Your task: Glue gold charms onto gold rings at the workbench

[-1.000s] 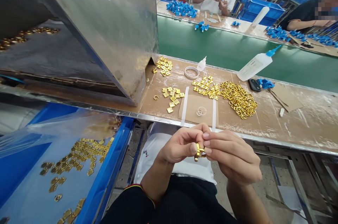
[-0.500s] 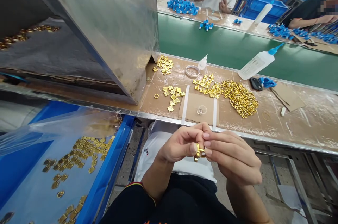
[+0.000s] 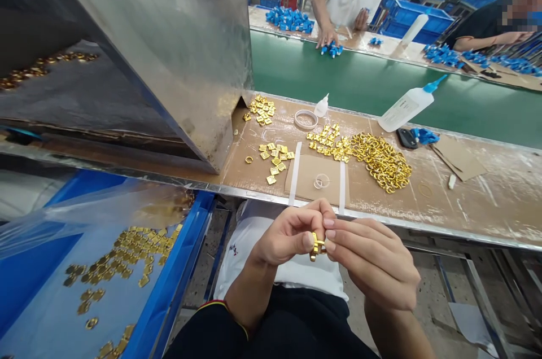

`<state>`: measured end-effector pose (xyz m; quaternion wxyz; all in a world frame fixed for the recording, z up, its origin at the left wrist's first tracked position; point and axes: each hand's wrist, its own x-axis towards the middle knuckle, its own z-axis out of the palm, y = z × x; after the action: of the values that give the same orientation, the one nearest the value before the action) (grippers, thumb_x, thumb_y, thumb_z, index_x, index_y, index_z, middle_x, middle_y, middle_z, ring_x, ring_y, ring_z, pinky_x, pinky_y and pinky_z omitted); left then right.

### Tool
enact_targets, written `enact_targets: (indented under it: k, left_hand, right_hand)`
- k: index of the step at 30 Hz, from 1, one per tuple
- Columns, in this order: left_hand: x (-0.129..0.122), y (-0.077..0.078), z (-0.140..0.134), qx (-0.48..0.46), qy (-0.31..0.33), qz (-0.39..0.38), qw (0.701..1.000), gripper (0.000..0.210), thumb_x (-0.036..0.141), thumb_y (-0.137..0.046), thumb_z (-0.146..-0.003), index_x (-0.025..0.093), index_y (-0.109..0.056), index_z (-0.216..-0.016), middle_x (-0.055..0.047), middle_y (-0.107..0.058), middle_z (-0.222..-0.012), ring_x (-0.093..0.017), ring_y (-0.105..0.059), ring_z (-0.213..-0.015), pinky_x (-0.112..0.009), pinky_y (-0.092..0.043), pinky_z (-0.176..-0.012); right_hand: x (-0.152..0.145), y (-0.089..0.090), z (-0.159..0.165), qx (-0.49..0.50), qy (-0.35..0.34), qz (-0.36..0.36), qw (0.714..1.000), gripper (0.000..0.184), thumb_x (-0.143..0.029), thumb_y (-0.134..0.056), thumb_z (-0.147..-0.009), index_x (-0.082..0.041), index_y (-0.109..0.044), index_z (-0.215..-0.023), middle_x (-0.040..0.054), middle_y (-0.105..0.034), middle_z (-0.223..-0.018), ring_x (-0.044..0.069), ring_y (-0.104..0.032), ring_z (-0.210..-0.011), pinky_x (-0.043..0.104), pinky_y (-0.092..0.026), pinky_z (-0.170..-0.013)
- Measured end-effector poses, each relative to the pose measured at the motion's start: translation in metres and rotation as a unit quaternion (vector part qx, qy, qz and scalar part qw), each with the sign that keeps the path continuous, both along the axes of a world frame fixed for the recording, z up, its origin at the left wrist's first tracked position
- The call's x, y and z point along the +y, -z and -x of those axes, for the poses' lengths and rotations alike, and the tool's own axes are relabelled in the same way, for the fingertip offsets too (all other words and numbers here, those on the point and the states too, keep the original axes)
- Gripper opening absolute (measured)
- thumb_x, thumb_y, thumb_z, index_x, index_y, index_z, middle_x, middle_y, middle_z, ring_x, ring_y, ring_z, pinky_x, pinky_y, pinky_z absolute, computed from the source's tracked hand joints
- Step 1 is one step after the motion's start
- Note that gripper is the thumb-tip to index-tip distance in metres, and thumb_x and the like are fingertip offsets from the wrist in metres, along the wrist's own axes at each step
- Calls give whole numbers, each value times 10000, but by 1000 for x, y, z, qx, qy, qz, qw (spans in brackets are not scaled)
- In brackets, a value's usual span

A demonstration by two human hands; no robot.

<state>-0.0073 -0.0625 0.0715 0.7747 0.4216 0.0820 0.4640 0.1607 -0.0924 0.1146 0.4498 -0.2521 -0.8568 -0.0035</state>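
Just in front of the bench edge my left hand (image 3: 287, 240) pinches a gold square plate (image 3: 314, 247) between thumb and fingers. Against the plate's right side sits a gold ring (image 3: 322, 246), held in the closed fingertips of my right hand (image 3: 375, 254). Plate and ring touch; whether they are joined I cannot tell, and the fingertips partly cover both. Beyond my hands a cardboard pad (image 3: 312, 187) is taped to the bench with a small clear round dish (image 3: 321, 180) on it. Loose gold square plates (image 3: 275, 161) lie left of the pad, a heap of gold rings (image 3: 383, 162) to its right.
A metal housing (image 3: 182, 37) rises at the left, above a blue crate (image 3: 158, 285) of gold pieces. Behind the bench runs a green belt (image 3: 292, 68). A large bottle (image 3: 406, 108), a small bottle (image 3: 322, 106) and a tape roll (image 3: 305, 119) are nearby.
My hands keep their hold on the plate and ring, almost unmoved. Across the belt, a co-worker's hand has reached down to the blue pieces on it. The view has shifted slightly.
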Motion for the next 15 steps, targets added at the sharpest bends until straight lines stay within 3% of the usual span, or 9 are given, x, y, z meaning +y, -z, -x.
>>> enact_targets:
  k: [11, 15]
  left_hand:
    - [-1, 0, 0, -23, 2, -16, 1000, 430, 484, -730, -858, 140, -567, -660, -46, -450, -866, -139, -428, -753, -268, -370, -705]
    - [-2, 0, 0, -3, -2, -7, 1000, 461, 526, -747, -822, 144, -563, -643, -47, -444, -863, -145, -426, -754, -272, -387, -713]
  right_hand:
    - [1, 2, -1, -1, 1, -6, 1000, 180, -74, -583, -980, -104, -751, -1037, 110, -807, -967, 243, -770, -1026, 343, -640, -737]
    - [1, 10, -1, 40, -3, 26, 999, 205, -78, -621, -963, -137, -759, -1102, 100, -805, -989, 244, -770, -1027, 347, -654, -769]
